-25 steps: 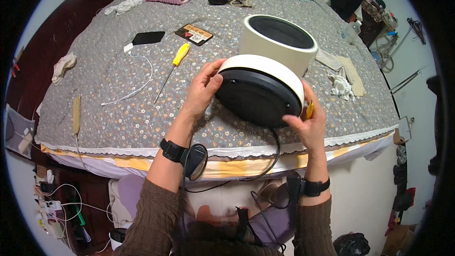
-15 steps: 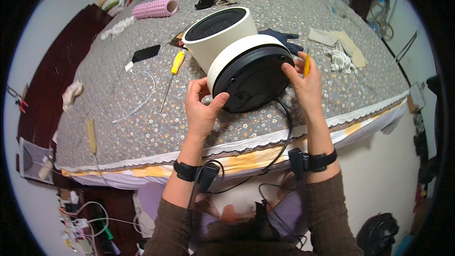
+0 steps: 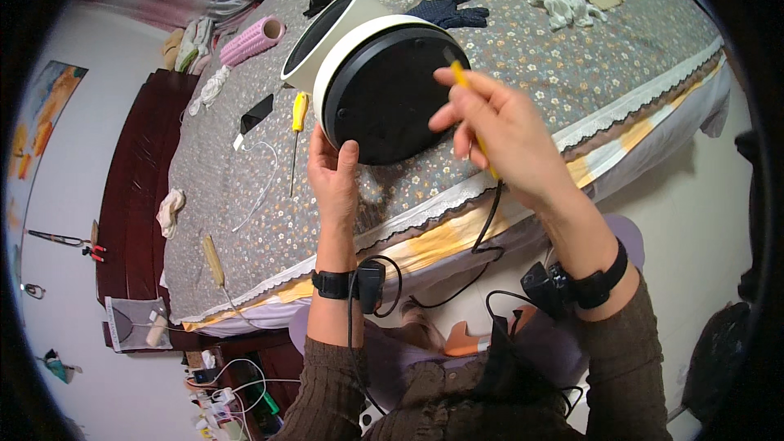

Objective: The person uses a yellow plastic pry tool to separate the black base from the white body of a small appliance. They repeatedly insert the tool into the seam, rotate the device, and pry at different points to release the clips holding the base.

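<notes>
A white appliance with a dark grille and a round black base (image 3: 390,102) is tilted on the bed, its underside facing me. My left hand (image 3: 333,175) grips the lower left edge of it, thumb on the base and fingers behind. In my right hand (image 3: 505,126) is a slim yellow tool (image 3: 459,73) with a grey blade-like tip, pinched between thumb and fingers. That tip is in front of the base's upper right part; whether it touches cannot be made out. A yellow-handled screwdriver (image 3: 300,112) lies left of the appliance.
Beyond the appliance lie a dark glove (image 3: 449,12) and pale cloths (image 3: 563,0). A pink foam roller (image 3: 253,41), a black flat piece (image 3: 257,114) and a white cable (image 3: 269,163) are to the left. A black cord (image 3: 490,220) hangs over the bed's near edge.
My right hand has left the base's rim and turned the yellow tool's tip toward the underside. The left hand keeps its hold. The view has shifted, and the base faces me more fully.
</notes>
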Action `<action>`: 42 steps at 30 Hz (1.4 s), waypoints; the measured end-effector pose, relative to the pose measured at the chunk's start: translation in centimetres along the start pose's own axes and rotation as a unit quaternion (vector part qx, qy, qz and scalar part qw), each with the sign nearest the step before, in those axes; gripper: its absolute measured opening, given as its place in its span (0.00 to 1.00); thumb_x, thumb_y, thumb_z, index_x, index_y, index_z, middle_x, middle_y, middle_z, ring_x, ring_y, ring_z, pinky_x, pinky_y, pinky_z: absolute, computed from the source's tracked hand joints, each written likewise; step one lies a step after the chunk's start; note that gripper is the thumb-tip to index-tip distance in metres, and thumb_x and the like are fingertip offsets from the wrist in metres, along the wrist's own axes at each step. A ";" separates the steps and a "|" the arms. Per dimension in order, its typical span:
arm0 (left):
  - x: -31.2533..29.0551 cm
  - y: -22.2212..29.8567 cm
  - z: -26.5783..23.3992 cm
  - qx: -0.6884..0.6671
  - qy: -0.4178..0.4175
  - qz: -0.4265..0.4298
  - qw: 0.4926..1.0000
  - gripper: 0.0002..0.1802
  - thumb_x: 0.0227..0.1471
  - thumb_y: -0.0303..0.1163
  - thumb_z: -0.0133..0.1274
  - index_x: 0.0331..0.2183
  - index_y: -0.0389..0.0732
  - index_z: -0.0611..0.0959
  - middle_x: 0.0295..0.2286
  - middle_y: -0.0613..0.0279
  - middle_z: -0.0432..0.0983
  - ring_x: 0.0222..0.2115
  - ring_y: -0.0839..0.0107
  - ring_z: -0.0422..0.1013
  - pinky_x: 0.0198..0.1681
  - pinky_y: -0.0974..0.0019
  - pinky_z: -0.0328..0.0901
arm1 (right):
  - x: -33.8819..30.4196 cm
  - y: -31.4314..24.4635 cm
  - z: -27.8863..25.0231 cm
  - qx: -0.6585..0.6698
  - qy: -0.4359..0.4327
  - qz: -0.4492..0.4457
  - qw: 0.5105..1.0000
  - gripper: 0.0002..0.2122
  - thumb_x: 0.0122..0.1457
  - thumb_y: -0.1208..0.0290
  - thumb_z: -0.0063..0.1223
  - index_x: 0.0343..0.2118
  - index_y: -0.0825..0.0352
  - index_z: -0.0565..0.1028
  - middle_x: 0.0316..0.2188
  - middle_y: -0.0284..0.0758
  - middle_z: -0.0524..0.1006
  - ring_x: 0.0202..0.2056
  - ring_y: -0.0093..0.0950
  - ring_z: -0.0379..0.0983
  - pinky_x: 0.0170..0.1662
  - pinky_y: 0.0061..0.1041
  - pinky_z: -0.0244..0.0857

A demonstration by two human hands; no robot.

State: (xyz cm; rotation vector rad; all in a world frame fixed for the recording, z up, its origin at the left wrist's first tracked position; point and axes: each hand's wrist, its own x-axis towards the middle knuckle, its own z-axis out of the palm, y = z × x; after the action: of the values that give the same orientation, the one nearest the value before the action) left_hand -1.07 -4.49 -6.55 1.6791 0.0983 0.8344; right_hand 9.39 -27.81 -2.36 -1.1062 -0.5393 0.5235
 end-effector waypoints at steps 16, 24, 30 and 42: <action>1.7 2.6 -0.2 0.122 -0.019 0.028 0.992 0.44 0.48 0.34 0.67 0.60 0.33 0.63 0.55 0.51 0.67 0.56 0.65 0.65 0.59 0.62 0.60 | 2.5 1.5 -2.8 0.023 0.129 -0.046 0.990 0.14 0.57 0.70 0.61 0.44 0.69 0.75 0.34 0.33 0.77 0.34 0.22 0.76 0.36 0.19 0.69; 8.9 9.0 5.8 0.418 -0.150 0.252 0.860 0.40 0.39 0.41 0.71 0.52 0.34 0.76 0.52 0.45 0.71 0.54 0.54 0.68 0.57 0.59 0.63 | 5.7 5.3 -3.9 -0.220 0.197 -0.214 0.931 0.22 0.54 0.66 0.66 0.51 0.67 0.76 0.44 0.34 0.76 0.40 0.20 0.71 0.45 0.21 0.66; 9.7 9.2 8.0 0.543 -0.200 0.256 0.774 0.41 0.34 0.50 0.71 0.49 0.41 0.79 0.44 0.53 0.74 0.45 0.52 0.70 0.49 0.55 0.66 | 6.6 5.3 -4.5 -0.184 0.098 -0.173 0.963 0.26 0.49 0.63 0.70 0.50 0.70 0.76 0.42 0.33 0.76 0.40 0.24 0.72 0.47 0.24 0.65; 1.6 8.0 1.2 0.437 -0.138 0.322 0.829 0.38 0.28 0.53 0.75 0.39 0.45 0.75 0.48 0.44 0.73 0.44 0.52 0.72 0.44 0.55 0.68 | 3.7 3.7 -2.5 -0.270 -0.038 -0.327 0.905 0.25 0.37 0.57 0.74 0.38 0.63 0.76 0.52 0.43 0.70 0.49 0.46 0.67 0.51 0.41 0.64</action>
State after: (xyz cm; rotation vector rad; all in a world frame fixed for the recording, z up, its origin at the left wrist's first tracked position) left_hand -2.14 -7.06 1.16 2.7739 -0.3695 1.1139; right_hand 13.34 -25.78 -6.16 -1.3344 -1.1144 -0.1941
